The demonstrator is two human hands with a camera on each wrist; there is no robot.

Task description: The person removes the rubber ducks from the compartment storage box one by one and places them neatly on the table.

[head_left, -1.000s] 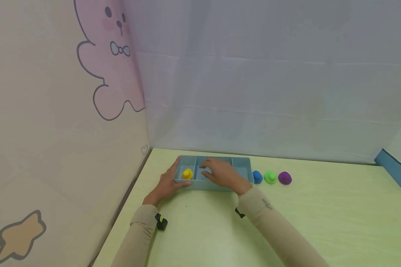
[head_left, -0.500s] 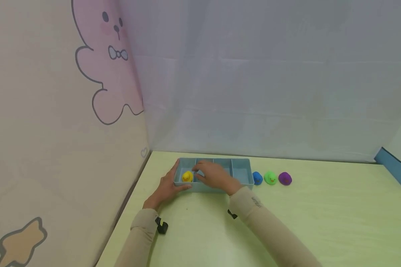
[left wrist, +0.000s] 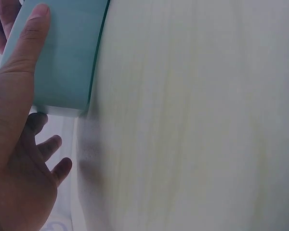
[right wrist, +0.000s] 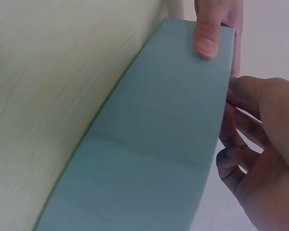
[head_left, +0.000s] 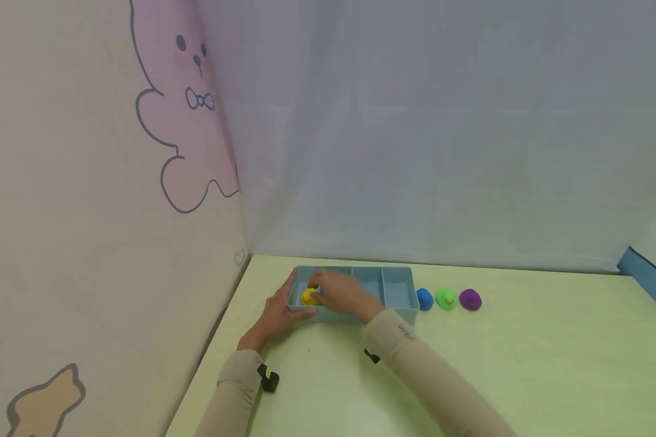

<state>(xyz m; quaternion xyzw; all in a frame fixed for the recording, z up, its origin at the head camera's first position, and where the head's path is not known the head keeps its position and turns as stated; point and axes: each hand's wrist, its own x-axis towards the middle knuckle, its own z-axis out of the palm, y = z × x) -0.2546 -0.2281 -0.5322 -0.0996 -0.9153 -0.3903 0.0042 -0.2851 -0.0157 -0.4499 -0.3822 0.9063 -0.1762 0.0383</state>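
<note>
A yellow rubber duck (head_left: 308, 297) sits in the leftmost compartment of a blue-grey divided box (head_left: 399, 286). My left hand (head_left: 274, 317) holds the box's left end, its thumb along the front wall and fingers at the side. In the left wrist view, that thumb (left wrist: 31, 41) lies flat on the box wall. My right hand (head_left: 343, 294) reaches over the box from the right, thumb and forefinger parted right at the duck and overlapping it. From the right wrist camera, the box's front wall (right wrist: 139, 120) hides the duck, and the right-hand fingers are bent beyond the rim.
Blue (head_left: 424, 299), green (head_left: 446, 298) and purple (head_left: 471, 299) rubber ducks stand in a row on the pale table (head_left: 525, 352), to the right of the box. A printed curtain (head_left: 443, 152) hangs behind the table, and another covers the left side.
My right hand has moved left across the box to the yellow duck. The left hand keeps its hold on the box end, and the ducks stay in place while the head view shifts slightly.
</note>
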